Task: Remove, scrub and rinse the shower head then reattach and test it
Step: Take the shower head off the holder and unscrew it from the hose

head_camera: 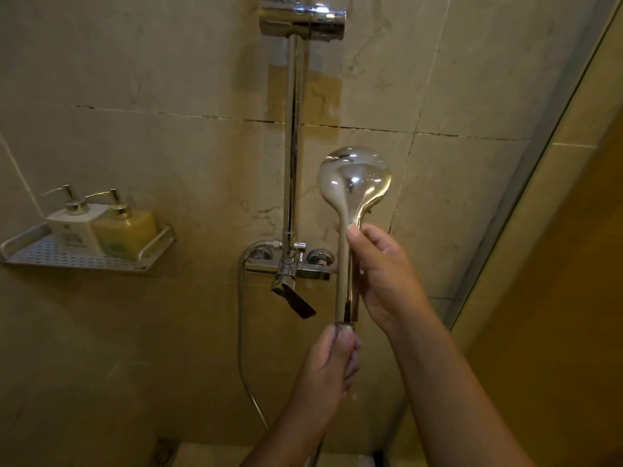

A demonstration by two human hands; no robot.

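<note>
The chrome shower head [354,178] stands upright in front of the tiled wall, round back toward me, spray face hidden. My right hand [381,274] grips its long handle from the right, thumb near the top. Just below, my left hand [332,362] pinches the hose nut [344,327] at the handle's bottom end. The metal hose [240,332] loops down from the mixer's left side and comes back up toward my left hand.
The mixer valve [290,269] with its dark lever sits on the wall left of the handle. A chrome riser bar [292,146] runs up to a slider bracket [303,18]. A perforated shelf [67,257] holds two pump bottles. A glass panel edge [526,183] bounds the right.
</note>
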